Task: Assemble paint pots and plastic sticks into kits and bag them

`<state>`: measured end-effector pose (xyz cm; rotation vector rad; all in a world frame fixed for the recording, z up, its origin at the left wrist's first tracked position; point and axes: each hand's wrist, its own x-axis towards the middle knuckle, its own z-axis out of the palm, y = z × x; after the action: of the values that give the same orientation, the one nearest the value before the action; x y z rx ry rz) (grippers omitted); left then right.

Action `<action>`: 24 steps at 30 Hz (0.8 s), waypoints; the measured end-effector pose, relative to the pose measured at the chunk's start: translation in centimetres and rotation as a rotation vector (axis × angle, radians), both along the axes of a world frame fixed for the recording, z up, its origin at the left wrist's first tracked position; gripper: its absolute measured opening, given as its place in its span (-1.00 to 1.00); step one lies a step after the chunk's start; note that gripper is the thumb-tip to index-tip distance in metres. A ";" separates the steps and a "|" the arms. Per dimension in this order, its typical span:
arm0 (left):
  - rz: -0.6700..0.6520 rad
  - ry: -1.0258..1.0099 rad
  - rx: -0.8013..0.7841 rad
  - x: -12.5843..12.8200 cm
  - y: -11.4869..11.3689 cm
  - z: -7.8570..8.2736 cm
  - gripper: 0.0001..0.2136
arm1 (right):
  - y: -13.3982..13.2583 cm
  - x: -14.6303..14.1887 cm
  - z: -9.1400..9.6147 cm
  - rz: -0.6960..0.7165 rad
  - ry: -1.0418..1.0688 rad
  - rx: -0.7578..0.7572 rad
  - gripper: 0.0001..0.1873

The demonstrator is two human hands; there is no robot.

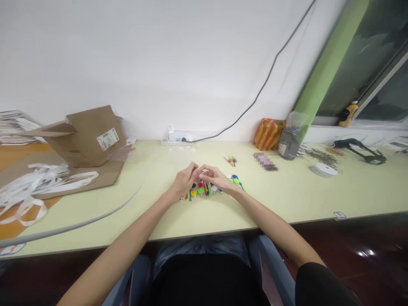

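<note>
My left hand [185, 180] and my right hand [216, 177] meet above the middle of the pale yellow-green table [287, 199]. Both have fingers curled in a pinch around a small white piece [204, 171] held between them. Just under the hands lies a cluster of small coloured round parts and sticks [204, 189], red, yellow, green, blue and white. A few more coloured sticks [231, 160] lie further back on the table.
A brown cardboard box [86, 136] and white straps [38, 182] lie at the left. A power strip [178, 138] sits by the wall. At the right stand an orange striped bag [267, 132], a grey bag [289, 142], a white tape roll [324, 169] and black goggles [363, 149].
</note>
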<state>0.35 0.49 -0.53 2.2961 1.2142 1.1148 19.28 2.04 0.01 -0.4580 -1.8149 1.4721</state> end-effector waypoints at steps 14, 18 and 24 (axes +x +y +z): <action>-0.222 -0.020 -0.088 0.4 -0.5 1.1 -0.69 | 0.6 1.1 -0.3 -0.018 0.035 -0.107 -0.52; -0.204 -0.040 -0.063 0.4 -0.2 1.0 -0.74 | 0.6 1.4 0.0 -0.010 0.038 -0.151 -0.53; -0.103 0.005 0.040 0.2 0.2 0.3 -0.81 | 0.6 1.2 -0.4 0.005 -0.005 -0.135 -0.53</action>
<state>0.54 0.71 -0.27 2.3632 1.0712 1.1066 20.49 2.66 -0.38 -0.5240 -1.7288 1.6044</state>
